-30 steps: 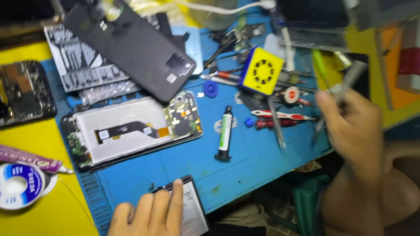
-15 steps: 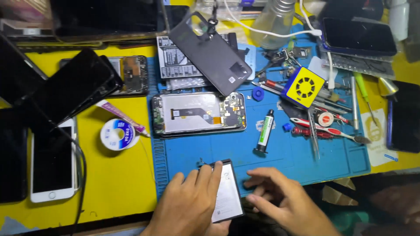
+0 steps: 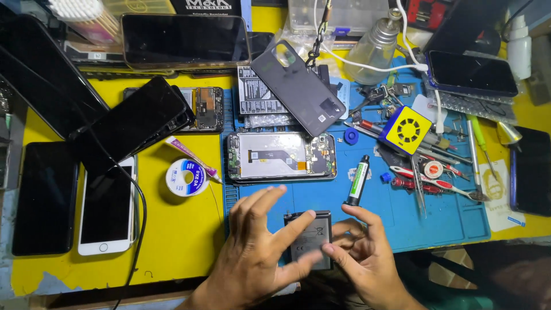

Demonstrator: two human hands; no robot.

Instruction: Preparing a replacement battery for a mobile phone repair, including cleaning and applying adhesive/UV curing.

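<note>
A grey phone battery [image 3: 313,236] lies at the near edge of the blue work mat [image 3: 402,212]. My left hand [image 3: 258,247] rests on its left side, fingers spread, with a fingertip on its top edge and the thumb on its lower edge. My right hand [image 3: 364,252] touches the battery's right side with its fingertips. Just beyond the battery lies an opened phone body [image 3: 281,156] with its insides showing. A black tube with a green label [image 3: 357,181] lies to the right of it.
A dark phone back cover [image 3: 298,86] leans above the opened phone. A yellow square tool [image 3: 407,131], screwdrivers and tweezers [image 3: 436,178] crowd the mat's right. A tape roll [image 3: 186,177] and several phones [image 3: 106,206] lie on the yellow table at left. A glass bottle [image 3: 376,49] stands at the back.
The view has pulled back and shifted. My right hand came from the tools at right to the battery; both hands now rest on it at the mat's near edge.
</note>
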